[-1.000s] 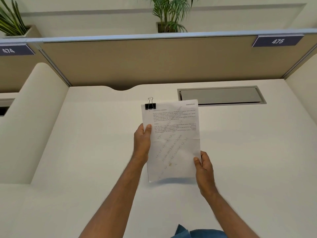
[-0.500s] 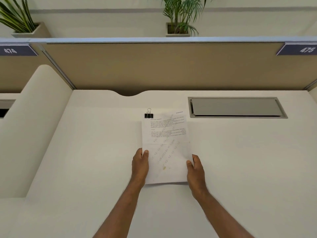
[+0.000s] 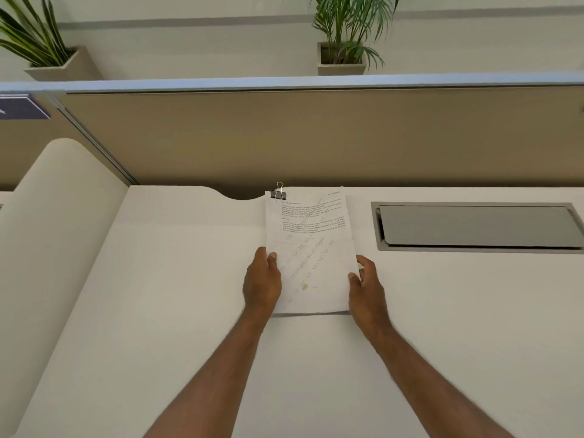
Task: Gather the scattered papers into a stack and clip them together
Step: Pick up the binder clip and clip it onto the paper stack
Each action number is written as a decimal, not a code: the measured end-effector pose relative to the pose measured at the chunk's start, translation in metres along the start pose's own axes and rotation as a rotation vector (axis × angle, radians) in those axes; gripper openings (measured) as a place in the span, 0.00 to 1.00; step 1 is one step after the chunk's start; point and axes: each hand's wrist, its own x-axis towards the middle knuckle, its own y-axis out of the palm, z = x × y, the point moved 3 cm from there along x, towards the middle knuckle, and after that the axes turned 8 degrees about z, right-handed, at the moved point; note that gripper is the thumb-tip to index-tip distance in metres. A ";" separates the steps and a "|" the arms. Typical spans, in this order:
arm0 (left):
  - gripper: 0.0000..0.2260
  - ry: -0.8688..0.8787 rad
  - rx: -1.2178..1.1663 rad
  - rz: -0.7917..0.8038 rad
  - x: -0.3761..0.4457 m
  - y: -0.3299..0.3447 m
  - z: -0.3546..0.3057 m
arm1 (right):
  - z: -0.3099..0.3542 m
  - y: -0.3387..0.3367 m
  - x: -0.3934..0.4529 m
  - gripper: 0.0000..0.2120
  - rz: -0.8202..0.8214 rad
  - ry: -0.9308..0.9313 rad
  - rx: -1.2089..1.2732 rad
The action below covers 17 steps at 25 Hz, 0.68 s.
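Both steps look done from the head view: the papers lie as one stack on the desk, with a black clip biting the top left corner. The left hand and right hand each hold a side edge low down, thumbs on top, so only letting go seems left. Room is wide on either side; the stack's top nears the desk's back edge, and a hatch sits to the right, just apart.

I see creased matt paper sheets, a black metal binder clip with shiny wire handles, on a smooth matt desk.
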 end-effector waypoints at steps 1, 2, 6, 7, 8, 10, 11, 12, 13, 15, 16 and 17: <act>0.12 0.002 0.055 -0.016 0.007 0.002 -0.001 | 0.002 0.001 0.008 0.19 0.000 -0.007 -0.040; 0.13 0.003 0.108 -0.037 0.013 0.003 -0.002 | 0.004 0.001 0.015 0.20 0.002 -0.011 -0.075; 0.13 0.026 0.273 -0.148 0.034 0.006 -0.006 | 0.007 0.007 0.037 0.20 -0.016 -0.021 -0.179; 0.14 0.041 0.301 -0.169 0.038 0.006 -0.006 | 0.007 0.009 0.039 0.21 -0.031 -0.031 -0.210; 0.14 0.056 0.323 -0.185 0.041 0.007 -0.005 | 0.007 0.011 0.039 0.21 -0.045 -0.040 -0.235; 0.15 0.077 0.368 -0.208 0.046 0.009 -0.002 | 0.004 0.013 0.038 0.22 -0.069 -0.064 -0.256; 0.16 0.092 0.402 -0.221 0.046 0.011 0.001 | 0.001 0.015 0.037 0.23 -0.075 -0.080 -0.260; 0.17 0.111 0.442 -0.236 0.045 0.014 0.004 | -0.001 0.016 0.036 0.23 -0.078 -0.093 -0.264; 0.18 0.124 0.482 -0.256 0.043 0.017 0.006 | -0.002 0.016 0.035 0.23 -0.082 -0.106 -0.274; 0.19 0.128 0.525 -0.293 0.040 0.020 0.009 | -0.005 0.016 0.035 0.23 -0.089 -0.118 -0.291; 0.19 0.128 0.537 -0.302 0.040 0.021 0.010 | -0.006 0.016 0.035 0.23 -0.089 -0.122 -0.301; 0.20 0.126 0.549 -0.311 0.040 0.021 0.011 | -0.007 0.016 0.035 0.23 -0.090 -0.130 -0.317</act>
